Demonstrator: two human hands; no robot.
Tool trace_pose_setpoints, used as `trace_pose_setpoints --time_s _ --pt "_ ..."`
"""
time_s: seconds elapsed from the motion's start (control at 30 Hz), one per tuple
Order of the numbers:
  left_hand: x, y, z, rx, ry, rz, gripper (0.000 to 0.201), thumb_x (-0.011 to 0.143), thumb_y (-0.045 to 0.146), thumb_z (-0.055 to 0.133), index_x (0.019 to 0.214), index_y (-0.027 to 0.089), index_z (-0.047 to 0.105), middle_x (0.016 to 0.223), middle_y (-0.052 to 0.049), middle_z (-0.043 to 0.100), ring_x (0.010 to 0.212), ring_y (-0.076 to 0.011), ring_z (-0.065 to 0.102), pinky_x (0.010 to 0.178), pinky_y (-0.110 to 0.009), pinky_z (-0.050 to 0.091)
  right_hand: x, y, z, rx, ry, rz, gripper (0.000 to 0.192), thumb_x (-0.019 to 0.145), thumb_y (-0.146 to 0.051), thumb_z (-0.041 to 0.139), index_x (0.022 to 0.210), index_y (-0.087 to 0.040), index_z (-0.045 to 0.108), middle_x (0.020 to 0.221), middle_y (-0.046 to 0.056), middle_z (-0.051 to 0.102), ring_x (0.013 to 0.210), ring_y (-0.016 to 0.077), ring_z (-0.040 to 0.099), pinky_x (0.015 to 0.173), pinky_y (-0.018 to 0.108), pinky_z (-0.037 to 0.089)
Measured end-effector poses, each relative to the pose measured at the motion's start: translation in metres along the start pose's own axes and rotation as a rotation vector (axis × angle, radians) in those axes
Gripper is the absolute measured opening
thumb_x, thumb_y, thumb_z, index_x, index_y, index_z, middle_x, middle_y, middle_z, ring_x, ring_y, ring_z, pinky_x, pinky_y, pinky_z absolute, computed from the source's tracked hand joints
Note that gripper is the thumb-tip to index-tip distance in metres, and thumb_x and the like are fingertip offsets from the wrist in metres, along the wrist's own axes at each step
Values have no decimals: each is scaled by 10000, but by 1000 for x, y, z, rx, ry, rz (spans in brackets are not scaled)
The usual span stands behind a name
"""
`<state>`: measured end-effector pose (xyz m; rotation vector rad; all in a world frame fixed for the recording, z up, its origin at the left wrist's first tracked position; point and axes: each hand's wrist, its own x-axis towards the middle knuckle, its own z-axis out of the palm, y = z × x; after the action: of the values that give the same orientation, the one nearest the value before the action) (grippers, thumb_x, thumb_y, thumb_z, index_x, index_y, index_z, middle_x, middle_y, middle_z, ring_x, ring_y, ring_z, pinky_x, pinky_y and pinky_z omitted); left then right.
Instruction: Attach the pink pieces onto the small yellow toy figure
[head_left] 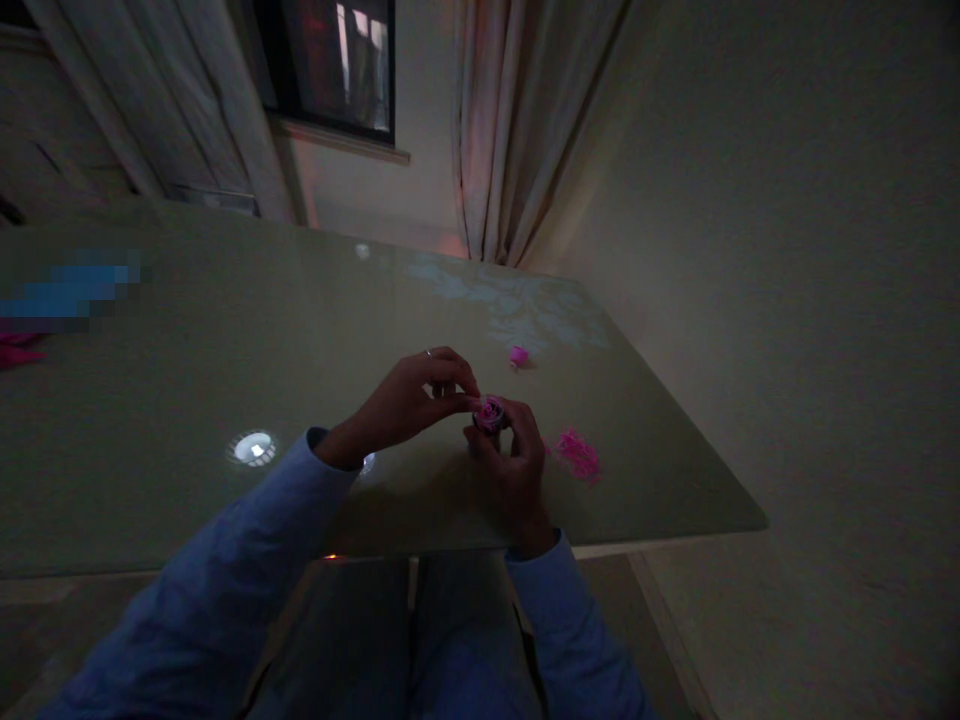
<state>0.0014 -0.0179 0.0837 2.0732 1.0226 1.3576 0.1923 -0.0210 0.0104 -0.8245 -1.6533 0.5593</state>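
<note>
Above the near part of the table, my right hand [517,450] is wrapped round a small dark round container [489,428] with its mouth facing up. Pink shreds [490,408] show inside the mouth. My left hand [424,390], a ring on one finger, reaches in from the left; its thumb and fingertips are pinched together on the shreds at the rim. How much it grips is too small to tell. To the right of my right hand lies a loose pile of bright pink shreds [577,455]. Beyond both hands sits a small pink piece [518,355], its kind unclear.
The glossy greenish table [645,470] has its right corner near the wall. Far left lie a blurred blue item [71,290] and a pink item [19,350]. Lamp reflections [253,448] shine on the tabletop. Curtains [495,130] and a window [341,60] stand behind.
</note>
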Motion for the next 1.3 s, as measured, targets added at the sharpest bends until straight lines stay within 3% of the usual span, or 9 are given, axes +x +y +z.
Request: trace_pose_setpoints --time_s 0.27,0.5,0.67,0.87,1.03,1.2,1.3 --pt "0 -1 4 65 31 25 178 876 329 765 882 152 781 981 -86 697 698 -96 615 627 -208 504 2 -2 1 -31 -37 -66 291 885 -332 765 1145 -236 676 1048 70 657 987 227 622 850 377 523" --pt "-3 5 4 129 -60 153 163 937 233 636 961 161 781 1100 -115 698 981 -184 692 868 -315 552 1 -2 -1 2 -38 -43 289 894 -340 765 1150 -237 677 1042 60 656 952 209 613 825 354 517" --pt "-6 4 2 123 -147 193 227 934 271 616 1080 186 766 1233 -134 667 1068 -214 677 919 -357 555 2 -5 -2 19 -26 -25 268 905 -372 743 1128 -240 675 1029 57 656 934 205 615 815 352 525" --pt "-7 4 2 129 -93 266 255 940 274 643 1148 157 731 1260 -158 660 1108 -222 673 935 -360 563 1 -4 -2 36 -11 -19 255 905 -354 749 1122 -242 675 1027 51 653 920 196 611 809 343 521" --pt "-7 2 4 178 -134 264 228 949 288 646 1112 164 744 1271 -158 658 1080 -217 686 917 -365 575 1 -5 -2 35 -15 -21 257 925 -373 727 1134 -234 673 1023 51 650 934 196 608 819 341 513" --pt "-9 -2 6 181 -204 267 260 935 252 642 1166 164 724 1316 -170 632 1190 -247 650 976 -398 562 1 -5 -3 48 -28 -35 237 930 -348 724 1133 -237 669 1012 45 642 930 192 602 817 331 502" --pt "-10 -2 6 193 -233 286 211 926 260 649 1091 157 732 1328 -180 624 1213 -266 640 997 -418 555 1 -3 -3 41 -46 -63 252 935 -364 714 1147 -237 669 1036 59 652 958 206 610 842 350 510"
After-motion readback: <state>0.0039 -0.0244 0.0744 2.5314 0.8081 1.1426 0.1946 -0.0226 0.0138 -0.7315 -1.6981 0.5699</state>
